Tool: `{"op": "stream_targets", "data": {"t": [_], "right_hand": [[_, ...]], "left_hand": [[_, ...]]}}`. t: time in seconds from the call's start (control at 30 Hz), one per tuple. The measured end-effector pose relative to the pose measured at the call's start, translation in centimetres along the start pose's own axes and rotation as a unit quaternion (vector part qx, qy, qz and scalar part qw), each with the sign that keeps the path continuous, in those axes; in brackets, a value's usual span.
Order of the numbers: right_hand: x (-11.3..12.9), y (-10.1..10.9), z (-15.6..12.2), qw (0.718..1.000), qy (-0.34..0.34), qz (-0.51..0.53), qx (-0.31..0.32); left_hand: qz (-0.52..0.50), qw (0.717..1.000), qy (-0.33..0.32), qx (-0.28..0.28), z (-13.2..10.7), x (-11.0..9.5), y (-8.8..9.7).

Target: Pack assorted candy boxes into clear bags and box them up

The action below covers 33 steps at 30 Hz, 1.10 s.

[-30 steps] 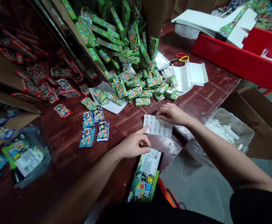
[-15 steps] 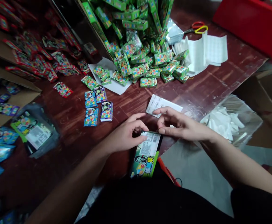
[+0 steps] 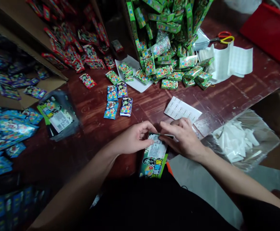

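A printed green and black packaging bag (image 3: 155,160) with a white label hangs at the table's front edge, close to my body. My left hand (image 3: 138,138) pinches its top left, thumb over the label side. At the top right corner, my right hand (image 3: 182,136) has its fingers closed on the bag's upper edge; some fingertips are hidden. Just beyond my right hand lies a white sheet of stickers (image 3: 182,109). Small blue candy packets (image 3: 111,109) and purple candy packets (image 3: 126,106) lie grouped on the table past my left hand.
Green candy boxes (image 3: 168,70) spill from a carton at the back. Red packets (image 3: 70,48) fill another on the left. More printed bags (image 3: 58,117) are stacked left. Scissors (image 3: 224,37) lie far right. A clear bag of white scraps (image 3: 238,141) hangs at the right edge.
My right hand has turned knuckles-up and its fingers have closed in on the bag's top edge. My left hand keeps its pinch. The view has shifted left.
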State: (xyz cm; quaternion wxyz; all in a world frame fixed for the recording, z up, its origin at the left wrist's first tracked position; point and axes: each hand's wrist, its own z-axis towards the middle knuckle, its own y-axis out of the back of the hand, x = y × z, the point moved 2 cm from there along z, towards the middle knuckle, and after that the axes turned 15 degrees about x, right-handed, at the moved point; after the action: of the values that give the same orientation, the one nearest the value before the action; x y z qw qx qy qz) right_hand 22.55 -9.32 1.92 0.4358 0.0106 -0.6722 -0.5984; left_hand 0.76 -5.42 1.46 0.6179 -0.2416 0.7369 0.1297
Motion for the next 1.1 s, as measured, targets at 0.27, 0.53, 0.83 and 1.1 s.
{"op": "stream_targets", "data": {"t": [0.27, 0.53, 0.83, 1.1], "right_hand": [[1.8, -3.2, 1.6, 0.988, -0.055, 0.141, 0.012], [3.1, -6.1, 1.9, 0.847, -0.142, 0.474, -0.195], [3.1, -6.1, 3.4, 0.875, -0.090, 0.460, -0.121], [3.2, -5.1, 2.7, 0.943, -0.002, 0.310, 0.118]], "left_hand": [[-0.025, 0.987, 0.011, -0.158, -3.1, 1.7, 1.0], [-0.187, 0.868, -0.139, -0.438, -10.4, 3.2, 2.3], [-0.023, 0.955, -0.017, -0.296, -10.0, 4.8, -1.6], [-0.055, 0.972, -0.030, -0.226, -9.7, 5.1, -2.3]]}}
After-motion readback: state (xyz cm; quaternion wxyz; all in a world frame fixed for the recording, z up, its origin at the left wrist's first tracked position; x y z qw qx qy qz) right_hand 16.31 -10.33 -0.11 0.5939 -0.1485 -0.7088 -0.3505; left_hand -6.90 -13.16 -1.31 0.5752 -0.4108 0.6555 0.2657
